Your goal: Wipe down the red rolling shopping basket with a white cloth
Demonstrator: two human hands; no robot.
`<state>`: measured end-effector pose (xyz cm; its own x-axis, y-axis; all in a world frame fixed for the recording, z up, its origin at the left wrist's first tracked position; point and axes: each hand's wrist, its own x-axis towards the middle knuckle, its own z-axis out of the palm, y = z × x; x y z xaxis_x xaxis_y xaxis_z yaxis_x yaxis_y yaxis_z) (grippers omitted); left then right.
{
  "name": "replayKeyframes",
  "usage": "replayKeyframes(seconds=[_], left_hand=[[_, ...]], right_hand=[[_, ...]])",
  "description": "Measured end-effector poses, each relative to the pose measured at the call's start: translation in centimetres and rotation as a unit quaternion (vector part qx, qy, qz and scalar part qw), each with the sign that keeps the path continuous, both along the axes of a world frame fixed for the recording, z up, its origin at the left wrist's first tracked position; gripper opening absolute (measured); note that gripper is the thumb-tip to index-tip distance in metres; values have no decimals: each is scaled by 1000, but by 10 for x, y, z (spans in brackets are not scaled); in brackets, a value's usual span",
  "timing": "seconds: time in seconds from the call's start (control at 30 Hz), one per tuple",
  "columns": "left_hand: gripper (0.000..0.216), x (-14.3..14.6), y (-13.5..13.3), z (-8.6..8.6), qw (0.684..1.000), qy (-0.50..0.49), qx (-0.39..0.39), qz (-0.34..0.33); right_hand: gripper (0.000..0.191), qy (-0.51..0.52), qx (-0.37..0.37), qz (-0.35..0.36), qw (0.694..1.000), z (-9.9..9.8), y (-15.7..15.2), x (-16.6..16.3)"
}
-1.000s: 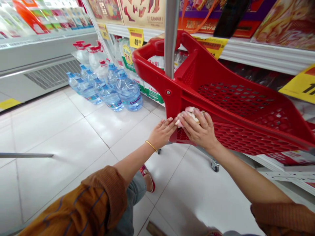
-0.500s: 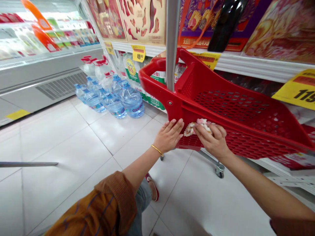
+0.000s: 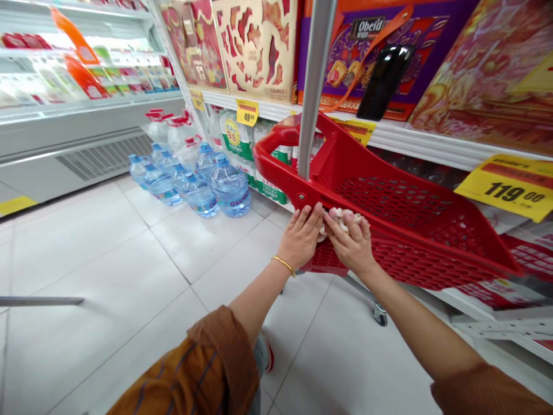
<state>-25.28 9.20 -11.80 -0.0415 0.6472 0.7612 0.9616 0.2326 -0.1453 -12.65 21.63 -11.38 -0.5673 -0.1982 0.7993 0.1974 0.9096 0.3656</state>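
Observation:
A red plastic shopping basket (image 3: 401, 225) with perforated walls stands before me, carried on a grey metal frame with wheels. My right hand (image 3: 353, 245) presses a crumpled pink and white cloth (image 3: 347, 212) against the near side of the basket, under its rim. Part of the cloth is hidden by my fingers. Close to its left, my left hand (image 3: 301, 237) lies with fingers extended against the basket's corner below the handle. The two hands nearly touch.
A grey metal pole (image 3: 314, 86) rises by the basket's handle. Behind are shelves with gift boxes (image 3: 254, 49) and a yellow price tag (image 3: 512, 187). Several large water bottles (image 3: 231, 184) stand on the tiled floor (image 3: 129, 271), near a refrigerated case (image 3: 86, 138) at left.
My right hand has moved left with the cloth, closer to my left hand. My left hand stays at the basket's corner. The camera view has shifted slightly.

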Motion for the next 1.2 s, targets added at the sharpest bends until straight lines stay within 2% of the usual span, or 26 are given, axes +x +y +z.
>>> replayKeyframes(seconds=[0.1,0.2,0.4,0.57,0.67,0.77,0.93,1.2], left_hand=[[58,0,-1,1,1000,-2,-12,2],[59,1,-1,1,1000,-8,-19,4],[60,0,-1,1,1000,-14,-27,4],[62,3,3,0,999,-34,-8,-7],[65,7,7,2,998,-51,18,-19],[67,9,9,6,997,-67,32,-25],[70,9,8,7,997,-68,21,-31],[73,11,5,11,996,-82,15,-42]], right_hand=[[41,-19,-1,-15,1000,-3,5,6],[39,-31,-32,-31,999,-7,12,15],[37,-4,-83,-12,997,-15,27,37],[45,60,-52,-15,997,3,12,38],[48,76,-62,2,995,18,-2,20],[43,57,-82,-24,995,25,-8,1],[44,88,-99,-38,990,21,-6,-5],[47,133,-133,-43,981,15,-6,21]])
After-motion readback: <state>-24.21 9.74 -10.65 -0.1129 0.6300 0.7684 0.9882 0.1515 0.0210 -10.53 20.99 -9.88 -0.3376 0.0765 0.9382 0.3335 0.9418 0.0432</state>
